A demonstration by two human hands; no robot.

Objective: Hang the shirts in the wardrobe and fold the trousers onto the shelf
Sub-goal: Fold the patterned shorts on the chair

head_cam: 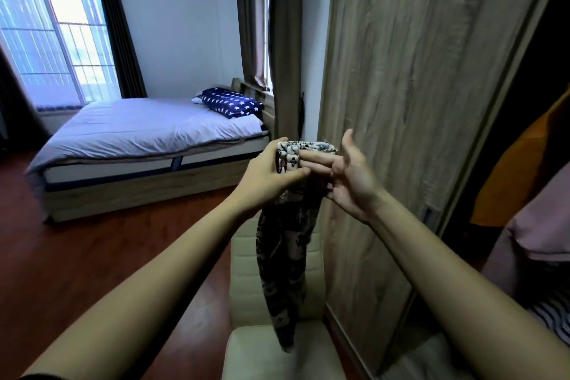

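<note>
A pair of black-and-white patterned trousers [285,262] hangs down in front of me, gathered at its top. My left hand [268,177] grips the bunched waistband from the left. My right hand [345,176] is at the waistband's right side, its fingers lying along the cloth and its thumb raised; I cannot tell how firm that hold is. The wardrobe [410,120] stands right behind the trousers, its wood-grain sliding door shut on the left and its right side open. Inside the opening hang an orange garment [518,170] and a pink garment [543,225].
A cream chair [277,348] stands directly below the hanging trousers. A bed [145,133] with a star-print pillow [231,105] fills the room's far left by the window. Red-brown wooden floor [92,241] lies between. A striped cloth [555,315] shows low in the wardrobe.
</note>
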